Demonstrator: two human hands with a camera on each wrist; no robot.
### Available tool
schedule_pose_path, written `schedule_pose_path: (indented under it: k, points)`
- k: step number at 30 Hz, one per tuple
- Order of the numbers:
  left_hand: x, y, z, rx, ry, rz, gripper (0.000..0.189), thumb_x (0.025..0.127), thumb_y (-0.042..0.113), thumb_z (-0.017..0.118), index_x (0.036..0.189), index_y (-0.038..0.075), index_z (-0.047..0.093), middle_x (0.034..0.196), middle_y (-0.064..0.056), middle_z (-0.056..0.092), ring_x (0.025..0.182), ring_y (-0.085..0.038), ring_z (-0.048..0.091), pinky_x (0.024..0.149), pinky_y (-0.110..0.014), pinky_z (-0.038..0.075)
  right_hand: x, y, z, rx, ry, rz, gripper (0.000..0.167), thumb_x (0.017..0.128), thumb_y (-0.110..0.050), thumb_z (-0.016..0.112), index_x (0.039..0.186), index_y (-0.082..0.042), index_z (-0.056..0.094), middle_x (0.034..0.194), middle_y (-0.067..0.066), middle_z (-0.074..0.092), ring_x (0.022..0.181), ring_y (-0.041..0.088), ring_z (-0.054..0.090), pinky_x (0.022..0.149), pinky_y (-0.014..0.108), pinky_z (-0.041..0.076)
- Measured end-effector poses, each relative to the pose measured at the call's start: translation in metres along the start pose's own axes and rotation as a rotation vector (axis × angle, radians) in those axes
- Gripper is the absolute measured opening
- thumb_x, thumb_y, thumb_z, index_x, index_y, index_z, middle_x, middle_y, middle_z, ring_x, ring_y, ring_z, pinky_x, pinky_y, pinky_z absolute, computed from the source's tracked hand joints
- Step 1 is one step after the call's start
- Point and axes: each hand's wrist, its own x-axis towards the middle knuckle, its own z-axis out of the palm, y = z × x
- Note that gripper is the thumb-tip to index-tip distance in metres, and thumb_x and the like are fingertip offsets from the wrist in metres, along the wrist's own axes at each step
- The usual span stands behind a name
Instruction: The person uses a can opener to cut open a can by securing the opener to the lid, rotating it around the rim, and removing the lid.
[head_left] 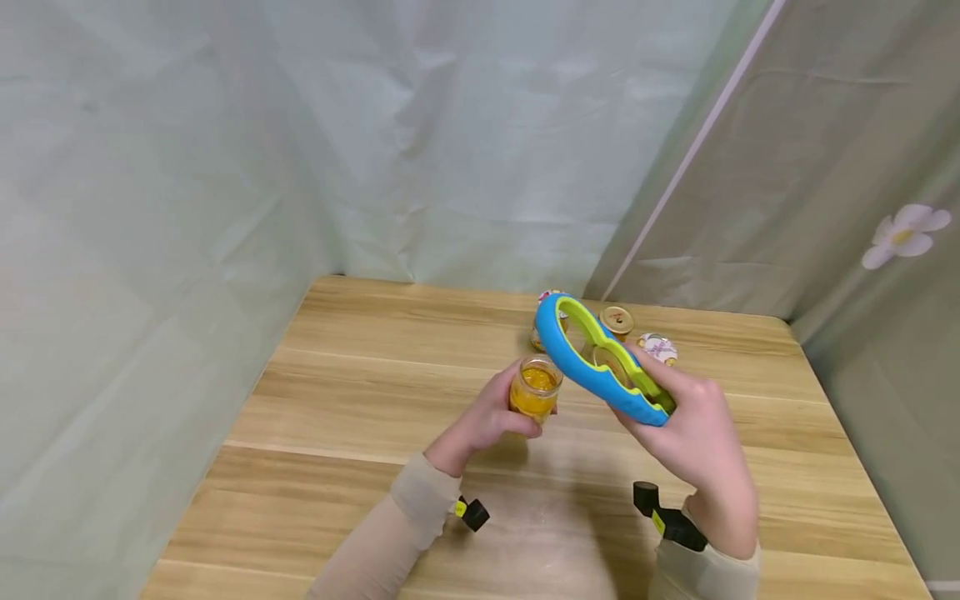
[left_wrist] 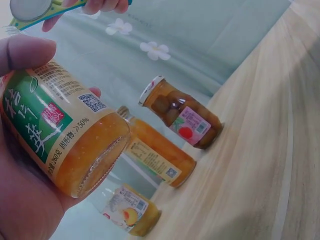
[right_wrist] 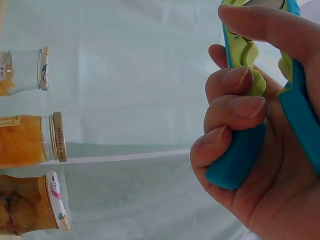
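Left hand's gripping the lidless jar over the tabletop, so one careless tip could spill it, and if the right hand slackens round the opener, the lid might drop.

wood-grain table, three lidded jars (one gold-topped), upright, near far edge

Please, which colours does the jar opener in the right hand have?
The jar opener is blue outside, lime green inside; best in the head view.
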Motion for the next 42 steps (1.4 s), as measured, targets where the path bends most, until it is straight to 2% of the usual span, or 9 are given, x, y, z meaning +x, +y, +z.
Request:
schedule_pose_path:
  k: [4, 7, 10, 14, 18, 22, 30, 37, 42]
  points:
    - [0.000, -0.002, -0.001, 0.021, 0.007, 0.068, 0.069, 0.074, -0.002, 0.073, 0.139, 0.000, 0.052, 0.108, -0.016, 0.068, 0.098, -0.022, 0.066, 0.095, -0.038, 0.056, -0.003, -0.001, -0.002, 0.007, 0.011, 0.010, 0.071, 0.074, -0.005, 0.096, 0.140, -0.013, 0.073, 0.092, 0.003, 0.076, 0.066, 0.016, 0.057, 0.055, 0.025, 0.047]
    - [-0.001, -0.001, -0.003, 0.033, 0.039, 0.103, 0.068, 0.074, -0.004, 0.072, 0.139, -0.001, 0.051, 0.107, -0.019, 0.068, 0.099, -0.025, 0.066, 0.097, -0.039, 0.055, -0.003, -0.001, -0.002, 0.007, 0.013, 0.014, 0.071, 0.074, -0.005, 0.096, 0.140, -0.014, 0.073, 0.092, 0.003, 0.076, 0.066, 0.016, 0.057, 0.056, 0.025, 0.047]
    - [-0.003, 0.001, -0.007, 0.028, 0.092, 0.105, 0.068, 0.076, -0.005, 0.073, 0.140, -0.002, 0.050, 0.109, -0.023, 0.069, 0.102, -0.029, 0.067, 0.099, -0.042, 0.054, -0.004, -0.002, -0.001, 0.009, 0.010, 0.021, 0.072, 0.073, -0.006, 0.097, 0.140, -0.015, 0.073, 0.091, 0.003, 0.076, 0.066, 0.015, 0.057, 0.055, 0.025, 0.047]
    - [-0.009, 0.003, -0.018, 0.035, 0.182, 0.064, 0.066, 0.082, -0.007, 0.074, 0.142, -0.001, 0.048, 0.114, -0.027, 0.068, 0.108, -0.031, 0.066, 0.102, -0.045, 0.051, -0.004, -0.003, 0.000, 0.017, 0.007, 0.022, 0.073, 0.073, -0.006, 0.097, 0.141, -0.016, 0.072, 0.091, 0.001, 0.075, 0.066, 0.015, 0.057, 0.055, 0.026, 0.047]
    - [-0.015, 0.004, -0.041, 0.102, 0.272, 0.008, 0.064, 0.087, -0.004, 0.078, 0.142, 0.005, 0.048, 0.120, -0.026, 0.067, 0.113, -0.030, 0.064, 0.106, -0.049, 0.048, -0.004, -0.006, 0.001, 0.027, 0.006, 0.016, 0.072, 0.074, -0.005, 0.096, 0.141, -0.015, 0.072, 0.092, 0.002, 0.076, 0.066, 0.015, 0.057, 0.056, 0.026, 0.048]
    - [-0.021, 0.002, -0.068, 0.202, 0.353, -0.053, 0.062, 0.092, 0.004, 0.081, 0.142, 0.010, 0.047, 0.124, -0.017, 0.068, 0.115, -0.030, 0.064, 0.106, -0.051, 0.049, -0.003, -0.007, 0.003, 0.030, 0.000, 0.013, 0.071, 0.074, -0.005, 0.096, 0.140, -0.015, 0.072, 0.093, 0.002, 0.076, 0.067, 0.015, 0.058, 0.056, 0.026, 0.049]
    - [-0.044, -0.021, -0.125, 0.341, 0.508, -0.170, 0.066, 0.094, 0.014, 0.084, 0.143, 0.009, 0.041, 0.129, -0.016, 0.060, 0.117, -0.035, 0.058, 0.108, -0.056, 0.045, -0.005, -0.007, 0.007, 0.042, -0.038, 0.003, 0.069, 0.075, -0.007, 0.096, 0.139, -0.021, 0.073, 0.087, -0.006, 0.073, 0.066, 0.012, 0.058, 0.056, 0.027, 0.048]
    - [-0.059, -0.040, -0.162, 0.299, 0.622, -0.200, 0.072, 0.097, 0.018, 0.082, 0.152, 0.013, 0.036, 0.138, -0.017, 0.055, 0.125, -0.035, 0.053, 0.116, -0.056, 0.039, -0.004, -0.006, 0.010, 0.044, -0.048, 0.007, 0.069, 0.076, -0.007, 0.094, 0.140, -0.021, 0.073, 0.088, -0.006, 0.073, 0.065, 0.012, 0.057, 0.055, 0.027, 0.047]
    - [-0.066, -0.046, -0.181, 0.287, 0.645, -0.240, 0.075, 0.099, 0.017, 0.080, 0.158, 0.012, 0.033, 0.145, -0.019, 0.052, 0.130, -0.034, 0.051, 0.119, -0.053, 0.036, -0.003, -0.005, 0.012, 0.034, -0.054, 0.006, 0.068, 0.077, -0.008, 0.094, 0.140, -0.021, 0.072, 0.088, -0.006, 0.073, 0.066, 0.011, 0.057, 0.056, 0.028, 0.047]
